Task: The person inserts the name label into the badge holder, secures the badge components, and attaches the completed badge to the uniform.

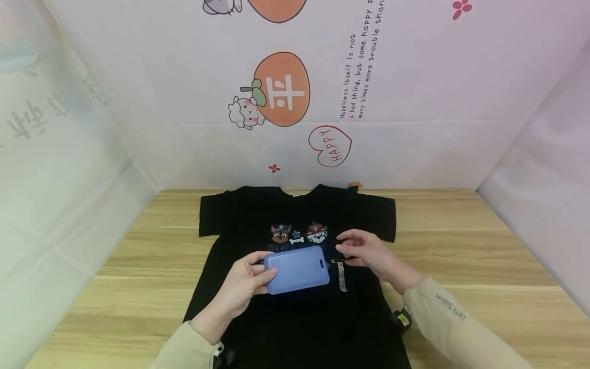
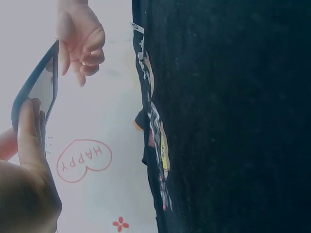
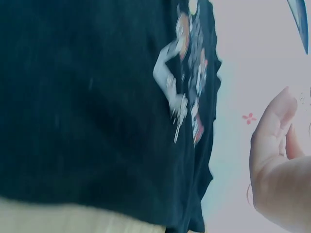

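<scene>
Item under inspection: a flat, blue, rectangular card holder with rounded corners (image 1: 297, 270), apparently plastic, raised above a black short-sleeved T-shirt with printed cartoon figures (image 1: 295, 328), which lies spread on a wood-grain worktop (image 1: 461, 236). The left grip (image 1: 243, 284) pinches one short end, thumb laid over the blue face and fingers behind it; the opposite end, with its small dark slot (image 1: 322, 264), is unsupported. The right grip (image 1: 371, 252) is apart from the holder, fingers loosely bent with a gap between the tips, and nothing is seen in it. Near it, a narrow pale strip with a metal-looking clip (image 1: 341, 277) lies on the shirt. In my judgement the holder is light, fairly stiff and not readily broken, though its smooth face (a soft sheen is noted) may let it slip or pivot under a one-ended pinch. The recommended hold is by the long edges or at both short ends, thumb and fingers on opposite faces, keeping the slot uncovered. The strip appears thin and flexible, best taken at its clip. Contents of the holder: cannot be determined.
</scene>
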The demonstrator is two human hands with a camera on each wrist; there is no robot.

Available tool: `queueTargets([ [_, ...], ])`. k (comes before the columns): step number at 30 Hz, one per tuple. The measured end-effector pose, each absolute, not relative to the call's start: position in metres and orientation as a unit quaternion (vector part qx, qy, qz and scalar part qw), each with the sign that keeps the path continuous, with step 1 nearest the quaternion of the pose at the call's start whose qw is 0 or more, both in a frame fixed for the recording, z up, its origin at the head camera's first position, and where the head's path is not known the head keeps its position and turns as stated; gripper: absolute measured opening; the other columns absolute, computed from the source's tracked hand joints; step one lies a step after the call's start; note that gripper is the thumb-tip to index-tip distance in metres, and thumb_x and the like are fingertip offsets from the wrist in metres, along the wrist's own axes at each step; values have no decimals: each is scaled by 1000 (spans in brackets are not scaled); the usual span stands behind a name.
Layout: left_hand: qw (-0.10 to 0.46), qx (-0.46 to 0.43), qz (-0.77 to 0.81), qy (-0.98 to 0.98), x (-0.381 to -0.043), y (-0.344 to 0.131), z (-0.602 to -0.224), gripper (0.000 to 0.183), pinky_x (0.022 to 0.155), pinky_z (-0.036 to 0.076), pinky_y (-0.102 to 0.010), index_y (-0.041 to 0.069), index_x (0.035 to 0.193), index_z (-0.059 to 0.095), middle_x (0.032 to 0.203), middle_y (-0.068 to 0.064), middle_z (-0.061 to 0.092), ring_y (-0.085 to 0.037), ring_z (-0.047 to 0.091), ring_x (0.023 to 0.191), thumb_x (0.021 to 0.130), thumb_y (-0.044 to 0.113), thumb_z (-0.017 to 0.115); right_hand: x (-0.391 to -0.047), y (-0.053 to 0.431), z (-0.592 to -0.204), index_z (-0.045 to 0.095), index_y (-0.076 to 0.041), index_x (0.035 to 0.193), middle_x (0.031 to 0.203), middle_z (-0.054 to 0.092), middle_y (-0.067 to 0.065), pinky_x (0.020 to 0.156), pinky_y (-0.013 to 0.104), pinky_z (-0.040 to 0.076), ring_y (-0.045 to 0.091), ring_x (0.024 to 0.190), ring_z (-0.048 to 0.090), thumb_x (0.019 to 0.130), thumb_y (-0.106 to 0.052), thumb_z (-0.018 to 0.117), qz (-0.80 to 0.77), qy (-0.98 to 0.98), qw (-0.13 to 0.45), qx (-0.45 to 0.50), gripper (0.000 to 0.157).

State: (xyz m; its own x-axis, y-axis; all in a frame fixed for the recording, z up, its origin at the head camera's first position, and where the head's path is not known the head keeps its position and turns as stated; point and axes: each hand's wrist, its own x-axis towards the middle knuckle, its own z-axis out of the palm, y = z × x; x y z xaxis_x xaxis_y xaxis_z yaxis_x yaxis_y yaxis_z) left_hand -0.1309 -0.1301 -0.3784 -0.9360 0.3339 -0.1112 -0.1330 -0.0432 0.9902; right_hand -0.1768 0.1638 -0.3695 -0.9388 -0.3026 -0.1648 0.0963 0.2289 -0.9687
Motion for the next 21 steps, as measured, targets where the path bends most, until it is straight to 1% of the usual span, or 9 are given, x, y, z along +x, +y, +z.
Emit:
queueTargets([
  [7, 159, 68, 719, 673, -129, -135, -379, 45, 77, 57, -34, -10, 129, 42, 104, -20, 70, -17, 70, 83, 92, 7, 60, -188, 174, -373, 47, 10, 125, 91, 58, 3, 85, 38, 55, 21, 90, 60, 91, -17, 64, -573, 796, 172, -89, 46],
  [12, 159, 59, 719, 674, -128, -137, -378, 45, 77, 57, -34, -9, 129, 42, 104, -18, 70, -17, 70, 83, 92, 8, 60, -195, 177, -377, 49, 8, 123, 93, 57, 6, 85, 38, 55, 18, 88, 60, 90, -18, 65, -538, 816, 184, -105, 45],
  [16, 162, 53, 720, 673, -127, -139, -378, 46, 78, 57, -34, -9, 130, 41, 105, -18, 70, -16, 70, 84, 93, 9, 60, -202, 177, -381, 52, 6, 120, 93, 60, 8, 81, 35, 56, 16, 84, 60, 91, -15, 64, -494, 837, 190, -140, 39],
  [21, 166, 52, 723, 669, -126, -139, -378, 47, 79, 56, -34, -9, 131, 40, 107, -18, 70, -16, 70, 86, 93, 9, 60, -208, 174, -383, 56, 6, 115, 90, 62, 9, 73, 29, 54, 15, 78, 59, 89, -10, 64, -436, 863, 165, -195, 31],
])
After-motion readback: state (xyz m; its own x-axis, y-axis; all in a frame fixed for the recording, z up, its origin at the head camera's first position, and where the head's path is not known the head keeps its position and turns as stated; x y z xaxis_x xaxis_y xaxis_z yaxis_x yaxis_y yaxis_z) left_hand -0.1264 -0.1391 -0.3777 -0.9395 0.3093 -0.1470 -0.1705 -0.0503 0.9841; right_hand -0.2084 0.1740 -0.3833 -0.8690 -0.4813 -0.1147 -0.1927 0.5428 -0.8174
